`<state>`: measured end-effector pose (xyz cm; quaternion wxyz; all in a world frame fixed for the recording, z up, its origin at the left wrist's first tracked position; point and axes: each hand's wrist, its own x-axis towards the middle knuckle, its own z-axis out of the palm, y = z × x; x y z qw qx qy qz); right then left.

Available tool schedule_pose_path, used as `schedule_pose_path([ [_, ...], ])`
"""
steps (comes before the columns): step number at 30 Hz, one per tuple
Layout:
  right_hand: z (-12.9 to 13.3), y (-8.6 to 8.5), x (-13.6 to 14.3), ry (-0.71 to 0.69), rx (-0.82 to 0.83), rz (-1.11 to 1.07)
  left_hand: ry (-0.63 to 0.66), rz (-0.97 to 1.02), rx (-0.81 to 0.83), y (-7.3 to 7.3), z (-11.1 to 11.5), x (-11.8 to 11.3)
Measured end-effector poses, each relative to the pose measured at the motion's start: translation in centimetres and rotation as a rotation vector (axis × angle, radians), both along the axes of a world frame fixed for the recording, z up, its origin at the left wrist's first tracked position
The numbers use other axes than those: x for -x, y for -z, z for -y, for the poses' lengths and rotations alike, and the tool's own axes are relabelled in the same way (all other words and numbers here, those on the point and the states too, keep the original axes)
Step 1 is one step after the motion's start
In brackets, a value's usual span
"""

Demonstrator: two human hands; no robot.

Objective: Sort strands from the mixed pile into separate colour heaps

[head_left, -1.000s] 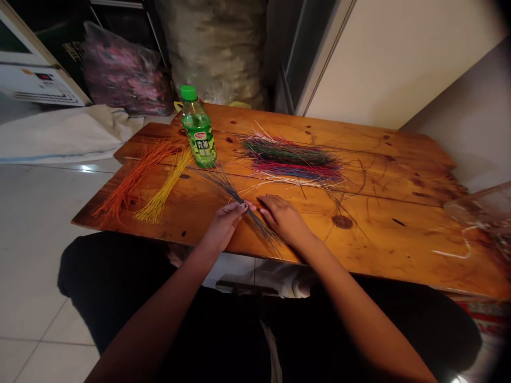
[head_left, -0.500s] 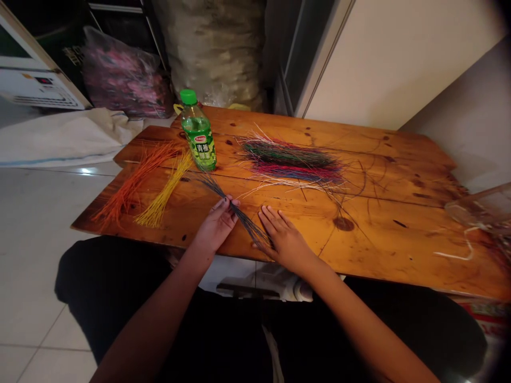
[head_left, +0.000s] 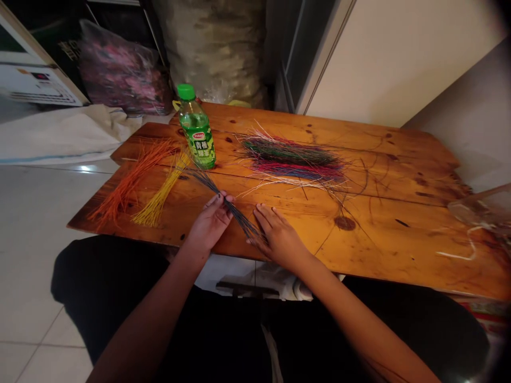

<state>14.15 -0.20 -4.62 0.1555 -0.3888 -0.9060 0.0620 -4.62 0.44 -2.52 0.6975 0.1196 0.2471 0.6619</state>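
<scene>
Dark grey strands [head_left: 223,199] lying in a thin bundle across the wooden table [head_left: 383,213], slanting from the green bottle [head_left: 196,127] at upper left down to the near edge at centre frame. Left hand [head_left: 209,223] pinching the bundle at its middle with fingertips closed on it; right hand [head_left: 279,239] pressing flat, fingers spread open, on the lower end. Orange strands [head_left: 128,183] and yellow strands [head_left: 163,191] lying at left, mixed coloured pile [head_left: 293,157] resting at upper centre.
</scene>
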Motion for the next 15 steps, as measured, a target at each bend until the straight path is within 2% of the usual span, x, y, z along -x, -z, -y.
schedule_pose_path([
  [4,2.0,-0.2,0.0,-0.177,0.046,-0.037,0.003,-0.002,-0.022,-0.2,-0.1,0.2],
  [8,3.0,0.7,0.7,-0.335,0.012,-0.081,-0.022,-0.013,0.008,-0.3,0.0,0.3],
  [11,3.1,1.4,1.3,-0.385,-0.058,-0.146,-0.043,-0.024,0.037,-0.4,0.0,0.4],
  [15,3.1,1.6,1.8,-0.381,-0.112,-0.221,-0.03,-0.031,0.043,-0.3,0.0,0.3],
])
